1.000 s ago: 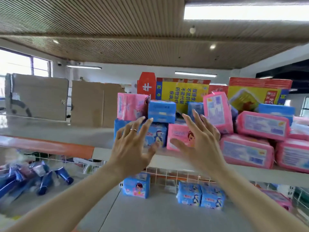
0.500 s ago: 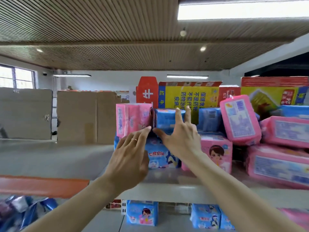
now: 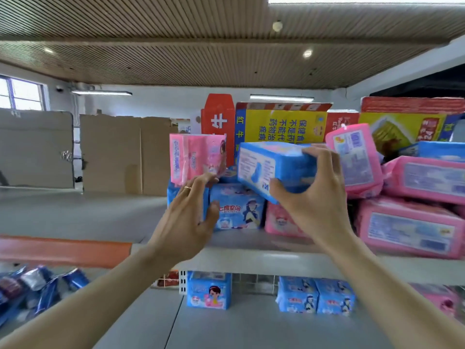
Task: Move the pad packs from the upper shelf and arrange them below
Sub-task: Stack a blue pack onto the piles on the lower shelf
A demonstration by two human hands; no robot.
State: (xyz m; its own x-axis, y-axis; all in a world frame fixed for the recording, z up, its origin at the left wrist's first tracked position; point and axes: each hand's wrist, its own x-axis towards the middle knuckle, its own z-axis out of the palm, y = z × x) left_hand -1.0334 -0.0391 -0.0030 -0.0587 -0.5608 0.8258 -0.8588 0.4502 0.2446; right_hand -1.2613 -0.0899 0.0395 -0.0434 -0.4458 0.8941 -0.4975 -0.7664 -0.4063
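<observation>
Right hand grips the blue pack, fingers over its top, thumb underneath, clamped on it, holding it tilted above the pile on the upper shelf. Left hand is just beside it over that shelf, fingers nearly straight and slightly apart, tips at the foot of the upright pink pack; contact can't be told. Below the upper shelf, more blue packs stand upright on the lower shelf
</observation>
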